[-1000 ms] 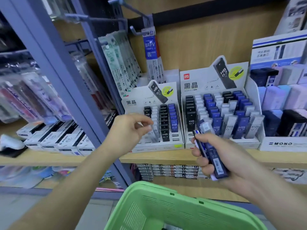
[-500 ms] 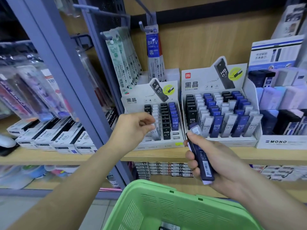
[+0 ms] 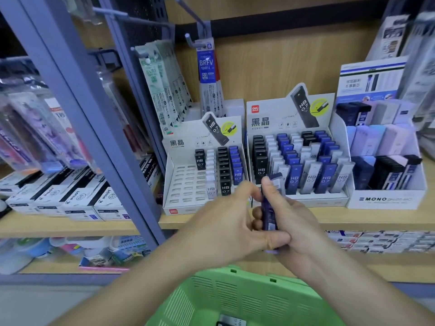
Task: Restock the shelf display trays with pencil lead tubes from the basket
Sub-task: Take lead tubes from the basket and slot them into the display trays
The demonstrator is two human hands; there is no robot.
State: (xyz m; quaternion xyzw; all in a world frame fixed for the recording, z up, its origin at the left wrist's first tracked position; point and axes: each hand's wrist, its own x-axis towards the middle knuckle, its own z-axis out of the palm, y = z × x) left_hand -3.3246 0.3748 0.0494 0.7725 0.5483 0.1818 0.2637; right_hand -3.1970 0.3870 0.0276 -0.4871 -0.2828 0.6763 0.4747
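Observation:
My right hand point(image 3: 292, 222) grips a bundle of blue pencil lead tubes point(image 3: 269, 208) upright in front of the shelf edge. My left hand point(image 3: 223, 222) has come against it, with its thumb under the bundle and its fingers touching the upper part. Two white display trays stand on the shelf: the left tray point(image 3: 186, 184) has several empty slots on its left side, and the right tray point(image 3: 299, 196) is nearly full of black, white and blue tubes. A green basket point(image 3: 235, 300) sits below my hands with a tube point(image 3: 231, 322) lying in it.
A grey shelf upright point(image 3: 94, 128) runs diagonally left of the trays. Pilot boxes point(image 3: 70, 198) lie on the left shelf. Hanging refill packs point(image 3: 164, 83) sit above the left tray. A Mono eraser display point(image 3: 386, 175) stands to the right.
My left hand has moved right, away from the left tray, to meet the blue tubes in my right hand. The view has shifted closer to the shelf.

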